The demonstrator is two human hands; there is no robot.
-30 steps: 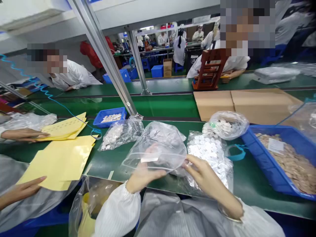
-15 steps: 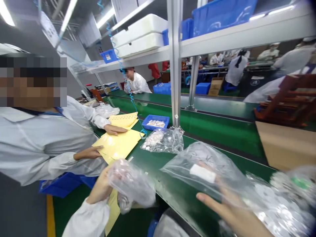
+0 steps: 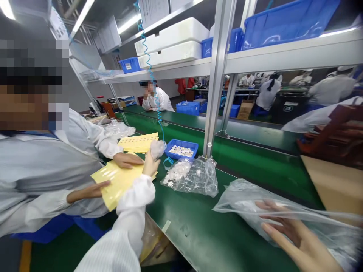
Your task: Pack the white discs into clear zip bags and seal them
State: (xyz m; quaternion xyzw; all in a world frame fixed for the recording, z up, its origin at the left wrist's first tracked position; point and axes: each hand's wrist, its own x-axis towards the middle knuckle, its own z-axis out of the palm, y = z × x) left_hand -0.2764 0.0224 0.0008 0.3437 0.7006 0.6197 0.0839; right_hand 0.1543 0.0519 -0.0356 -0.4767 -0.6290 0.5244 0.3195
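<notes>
Shelving [image 3: 295, 56] of white panels on metal uprights [image 3: 217, 83] runs above a long green tabletop [image 3: 193, 241], carrying blue crates [image 3: 289, 28] and white foam boxes [image 3: 170, 37]. A coiled blue air hose [image 3: 151, 75] hangs down from it toward the tabletop. Beyond the uprights, a seated person [image 3: 160, 100] in a white gown sits at the far end of the line.

A co-worker [image 3: 42, 170] in a pale gown fills the left side, with one hand [image 3: 127, 160] on a stack of yellow sheets [image 3: 119, 185] and the other [image 3: 87, 190] at its lower edge. A second stack of yellow sheets [image 3: 138, 142] lies just beyond, near a loose clear bag [image 3: 119, 129].

The person's left hand [image 3: 150, 166] is raised just in front of the co-worker's upper hand, its grip narrow and closed around a small clear bag [image 3: 157, 148], which is twisted and bunched above the fingers. The right hand [image 3: 295, 238] is at the lower right, its grip wide, with the fingers spread against a large clear bag [image 3: 255, 207] that lies draped across them. Its contents are too blurred to tell.

On the tabletop, a clear bag of white pieces [image 3: 190, 177] lies just in front of a blue tray [image 3: 181, 150] holding similar pieces.
</notes>
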